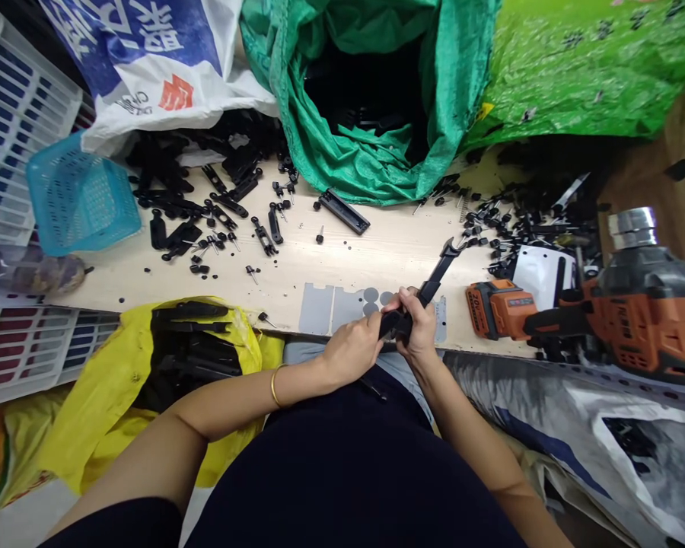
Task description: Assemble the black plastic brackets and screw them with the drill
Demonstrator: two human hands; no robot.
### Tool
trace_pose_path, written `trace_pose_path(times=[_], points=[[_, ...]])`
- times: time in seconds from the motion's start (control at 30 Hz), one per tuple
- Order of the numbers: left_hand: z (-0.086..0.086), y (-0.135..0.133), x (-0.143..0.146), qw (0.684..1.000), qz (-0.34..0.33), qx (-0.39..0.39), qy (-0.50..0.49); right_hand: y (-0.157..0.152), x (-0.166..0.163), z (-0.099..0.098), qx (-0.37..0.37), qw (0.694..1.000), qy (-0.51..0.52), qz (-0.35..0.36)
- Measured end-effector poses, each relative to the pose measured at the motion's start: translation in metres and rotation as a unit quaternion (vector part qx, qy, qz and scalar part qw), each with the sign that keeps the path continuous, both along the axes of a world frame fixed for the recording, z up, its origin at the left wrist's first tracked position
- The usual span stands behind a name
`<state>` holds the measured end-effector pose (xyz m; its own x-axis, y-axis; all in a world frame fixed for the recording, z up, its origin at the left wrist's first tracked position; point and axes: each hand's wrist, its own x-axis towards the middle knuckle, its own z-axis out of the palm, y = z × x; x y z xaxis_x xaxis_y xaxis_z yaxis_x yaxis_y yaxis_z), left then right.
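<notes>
My left hand and my right hand meet at the near edge of the wooden table. Both are closed on a long black plastic part that slants up to the right, with its forked end above my right hand. My left wrist wears a gold bangle. Loose black plastic parts and small screws lie scattered on the left of the table, and more black parts and screws on the right.
An orange cordless driver lies on the table at the right. A green sack of black parts stands open at the back. A yellow bag with black parts sits at my left, and a blue basket farther left.
</notes>
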<state>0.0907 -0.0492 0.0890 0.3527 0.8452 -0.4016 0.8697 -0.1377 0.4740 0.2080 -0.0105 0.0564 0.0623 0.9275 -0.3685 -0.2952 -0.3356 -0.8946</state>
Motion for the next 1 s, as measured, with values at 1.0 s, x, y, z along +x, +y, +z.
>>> trace_pose_path(times=[1.0], points=[[-0.052, 0.067, -0.015, 0.998, -0.067, 0.001, 0.006, 0.025, -0.022, -0.058, -0.007, 0.979, -0.009, -0.205]])
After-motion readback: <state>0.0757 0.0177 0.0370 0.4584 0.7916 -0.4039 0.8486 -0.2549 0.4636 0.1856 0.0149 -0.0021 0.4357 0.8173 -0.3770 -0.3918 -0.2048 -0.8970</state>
